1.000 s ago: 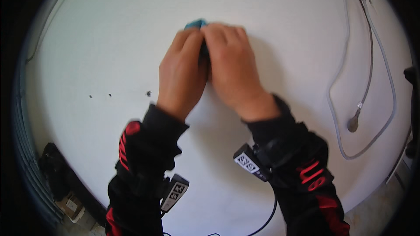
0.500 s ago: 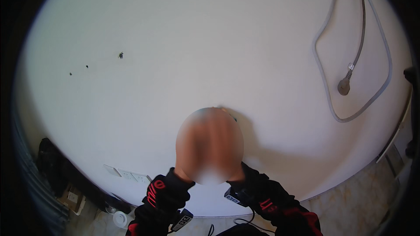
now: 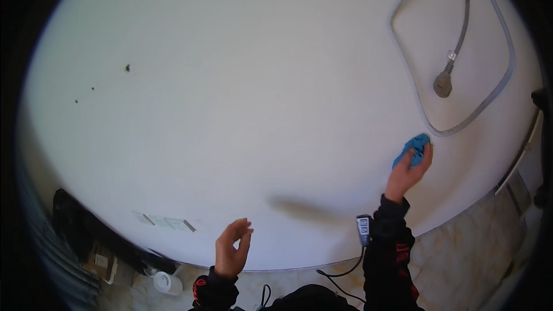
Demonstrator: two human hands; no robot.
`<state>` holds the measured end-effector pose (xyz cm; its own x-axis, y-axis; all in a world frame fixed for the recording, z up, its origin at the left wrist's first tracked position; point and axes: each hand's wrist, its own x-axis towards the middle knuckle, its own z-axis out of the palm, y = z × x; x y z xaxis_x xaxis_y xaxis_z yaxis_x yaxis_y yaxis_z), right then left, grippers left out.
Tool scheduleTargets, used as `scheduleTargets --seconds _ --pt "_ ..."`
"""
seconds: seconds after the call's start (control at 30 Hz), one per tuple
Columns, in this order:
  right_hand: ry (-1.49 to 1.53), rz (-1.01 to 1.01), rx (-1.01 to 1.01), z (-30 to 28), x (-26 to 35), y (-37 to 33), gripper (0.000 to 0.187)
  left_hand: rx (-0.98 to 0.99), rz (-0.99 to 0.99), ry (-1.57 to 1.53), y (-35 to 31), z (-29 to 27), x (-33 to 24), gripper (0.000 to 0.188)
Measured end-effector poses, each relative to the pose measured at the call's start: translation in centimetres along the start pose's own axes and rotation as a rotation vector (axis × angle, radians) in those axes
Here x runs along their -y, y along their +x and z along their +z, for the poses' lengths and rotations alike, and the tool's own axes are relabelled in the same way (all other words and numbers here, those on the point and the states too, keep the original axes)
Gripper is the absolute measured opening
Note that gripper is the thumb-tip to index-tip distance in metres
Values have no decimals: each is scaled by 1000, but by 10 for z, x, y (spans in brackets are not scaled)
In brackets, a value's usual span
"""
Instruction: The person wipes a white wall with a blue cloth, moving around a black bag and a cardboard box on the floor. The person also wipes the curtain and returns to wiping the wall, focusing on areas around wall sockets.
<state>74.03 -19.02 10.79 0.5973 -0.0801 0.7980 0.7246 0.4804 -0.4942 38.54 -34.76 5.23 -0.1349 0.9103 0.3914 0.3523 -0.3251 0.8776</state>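
My right hand [image 3: 405,177] grips a crumpled blue cloth [image 3: 417,145] with the fingers bent round it. Hand and cloth are at the white wall [image 3: 247,126], just below the lower bend of a looped grey hose [image 3: 449,133]. Lower and to the left, my left hand [image 3: 231,249] is raised in front of the wall with nothing in it. Its fingers are slightly curved, and a gap shows between them and the thumb.
A grey power plug [image 3: 443,85] hangs on its cord inside the hose's loop. Wall sockets [image 3: 167,222] sit low on the left, above a white round container [image 3: 167,283] on the marbled floor [image 3: 455,253]. A dark hole [image 3: 128,68] marks the upper-left wall.
My hands were together in the middle, blurred over. Now they are apart: the right has moved far right with the cloth, the left down and left. The view has shifted slightly.
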Motion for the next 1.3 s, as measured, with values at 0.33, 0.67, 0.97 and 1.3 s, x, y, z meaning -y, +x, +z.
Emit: scheduleTargets --seconds 0.33,0.67,0.97,1.3 --pt "260 -623 397 51 113 -34 34 208 260 155 8 21 15 29" --pt "22 -342 737 13 60 -159 49 76 16 139 -14 0 59 23" --pt "-51 -244 315 27 13 -67 40 223 -31 309 -33 -27 65 21" --pt "194 -640 880 50 135 -202 40 263 106 313 -16 -97 111 22"
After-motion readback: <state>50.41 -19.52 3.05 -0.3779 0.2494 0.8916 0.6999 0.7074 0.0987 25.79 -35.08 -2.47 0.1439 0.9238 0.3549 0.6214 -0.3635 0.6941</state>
